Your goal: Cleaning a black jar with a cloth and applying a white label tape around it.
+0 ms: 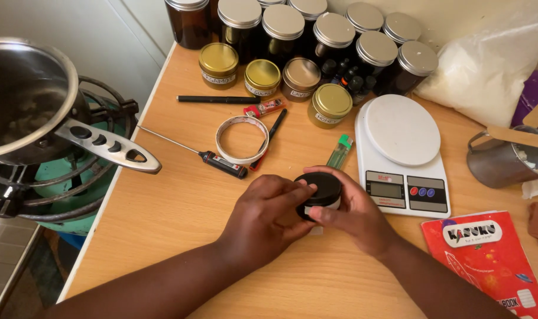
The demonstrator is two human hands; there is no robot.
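Both hands closed round one small round jar point(320, 195) with a black lid, held just above the wooden table point(180, 207). Left hand point(263, 220): fingers together, curled across the lid's near-left side, fingertips on the lid top. Right hand point(355, 214): thumb and fingers clamped on the jar's right flank, over a pale strip that looks like a label or the jar's lighter wall; cannot tell which.

Step in hand, as judged: the lid is being seated or turned on the jar, one hand bracing, the other working the cap. Cannot tell direction of turn. The next move would call for a firm hold on the body and an even twist on the lid, jar kept level.

Jar: low, squat, lid matt black and flat, no dents visible; contents hidden.

Just beyond the fingertips: green lighter point(340, 151), roll of tape point(242, 139), probe thermometer point(213, 159). Right of the right hand: white kitchen scale point(402, 155), then a red exercise book point(488, 260). Farther off: gold-lidded tins point(330, 104) and dark jars with silver lids point(334, 32). Well left: steel pan point(26, 97) on a gas burner.
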